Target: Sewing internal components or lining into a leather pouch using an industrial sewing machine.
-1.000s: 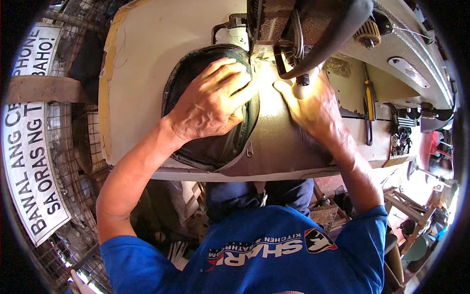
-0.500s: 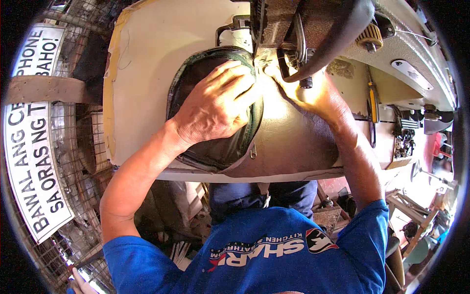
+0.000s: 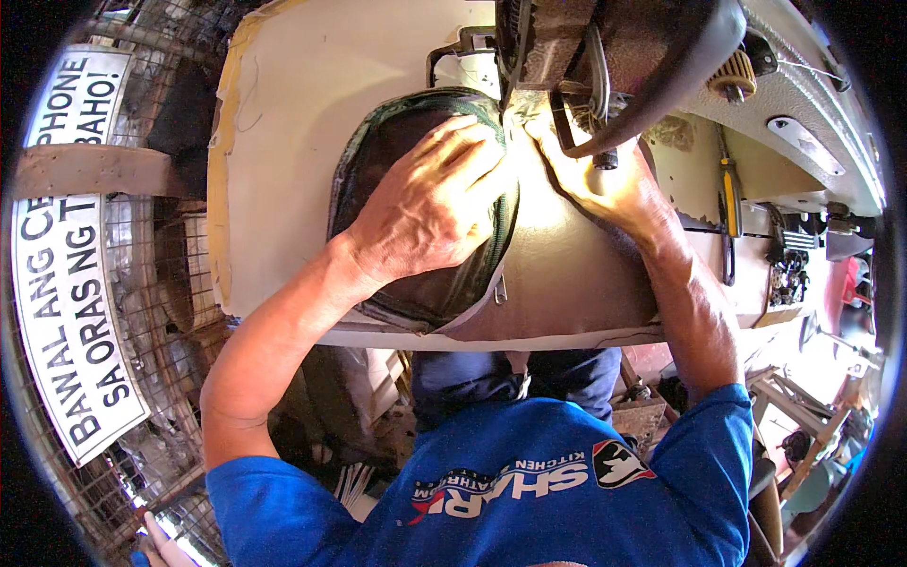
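Observation:
A dark rounded fabric panel with a green-black zipper along its curved edge lies on the sewing machine's pale table. My left hand rests over this panel, fingers curled and closed on its edge near the needle area. A metal zipper pull hangs at the lower end. Glossy brown sheet material spreads out to the right of the zipper. Below the sewing machine head, my right hand grips the brown sheet close to the presser foot. Machine parts partly cover its fingers, and the needle is hidden.
A curved dark lever hangs over my right hand. Yellow-and-black handled snips lie on the right of the table. The table's left edge has yellow tape. Wire mesh with a sign stands at the left.
The whole view has shifted slightly, so things sit a little farther right. Both hands keep nearly the same hold on the panel and the sheet beside the machine head.

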`<state>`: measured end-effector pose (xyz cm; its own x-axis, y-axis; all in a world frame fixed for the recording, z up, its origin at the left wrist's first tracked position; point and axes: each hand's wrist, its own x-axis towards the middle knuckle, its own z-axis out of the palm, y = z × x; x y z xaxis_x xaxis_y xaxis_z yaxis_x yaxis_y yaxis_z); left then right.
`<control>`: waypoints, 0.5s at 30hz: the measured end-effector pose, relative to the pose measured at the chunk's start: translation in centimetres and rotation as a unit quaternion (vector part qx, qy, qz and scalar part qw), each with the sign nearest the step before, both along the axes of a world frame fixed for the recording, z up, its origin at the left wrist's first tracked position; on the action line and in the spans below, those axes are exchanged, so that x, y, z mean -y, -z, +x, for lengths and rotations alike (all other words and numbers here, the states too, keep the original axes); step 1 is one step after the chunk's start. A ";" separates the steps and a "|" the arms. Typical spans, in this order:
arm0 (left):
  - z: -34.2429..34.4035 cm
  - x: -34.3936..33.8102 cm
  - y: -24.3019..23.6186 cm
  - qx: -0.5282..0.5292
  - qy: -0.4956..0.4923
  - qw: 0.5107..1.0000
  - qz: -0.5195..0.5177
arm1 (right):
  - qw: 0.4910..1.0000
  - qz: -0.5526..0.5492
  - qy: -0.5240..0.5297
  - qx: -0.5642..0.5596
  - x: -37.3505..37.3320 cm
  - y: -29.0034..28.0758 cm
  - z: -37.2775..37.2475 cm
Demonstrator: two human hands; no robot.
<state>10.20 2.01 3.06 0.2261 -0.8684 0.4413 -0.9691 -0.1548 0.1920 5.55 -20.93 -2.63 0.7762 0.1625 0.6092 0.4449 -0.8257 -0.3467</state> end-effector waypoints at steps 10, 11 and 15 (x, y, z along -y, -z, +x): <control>0.0 0.0 0.0 -0.009 0.003 1.000 -0.011 | 0.987 -0.144 -0.018 0.068 0.2 0.6 0.0; 0.1 0.0 -0.1 -0.010 0.003 1.000 -0.008 | 0.987 -0.144 -0.017 0.068 0.1 0.6 0.0; 0.1 -0.1 -0.1 -0.014 0.005 1.000 0.000 | 0.997 -0.006 0.032 -0.065 -0.9 0.2 -0.2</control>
<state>10.34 2.14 3.16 0.2304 -0.8706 0.4348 -0.9647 -0.1459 0.2191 5.40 -20.07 -2.87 0.8580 0.1176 0.5001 0.3432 -0.8555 -0.3877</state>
